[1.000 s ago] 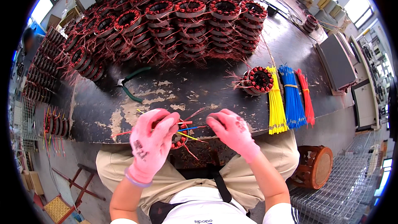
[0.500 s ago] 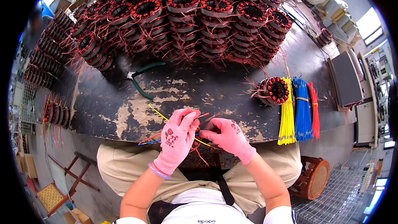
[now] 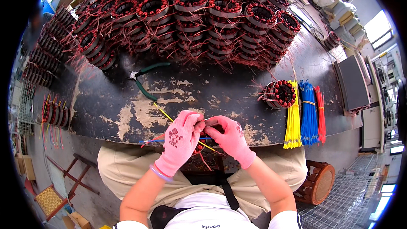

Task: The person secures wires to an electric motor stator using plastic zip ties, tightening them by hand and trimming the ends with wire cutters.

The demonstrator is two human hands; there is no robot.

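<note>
My left hand (image 3: 181, 138) and my right hand (image 3: 229, 138), both in pink gloves, meet fingertip to fingertip in front of my lap at the table's near edge. Each has thumb and fingers pinched on thin wire, mostly covered by the gloves. Below the fingers a stator ring with red windings (image 3: 199, 147) shows only in part. A yellow lead wire (image 3: 163, 112) slants past my left hand and out below my right fingers. A blue lead wire (image 3: 148, 141) and a red one stick out left of my left hand.
Green-handled cutting pliers (image 3: 142, 80) lie on the worn black table (image 3: 203, 93). Many stacked stators (image 3: 190, 2) fill its far side. At right stand a small stator stack (image 3: 280, 94) and bundles of yellow (image 3: 292, 121), blue (image 3: 308, 114) and red wires (image 3: 320, 116). A wooden stool (image 3: 318, 182) is beside me.
My right hand has moved slightly left and up, and its fingertips now meet those of my left hand. The wires at the left have shifted a little.
</note>
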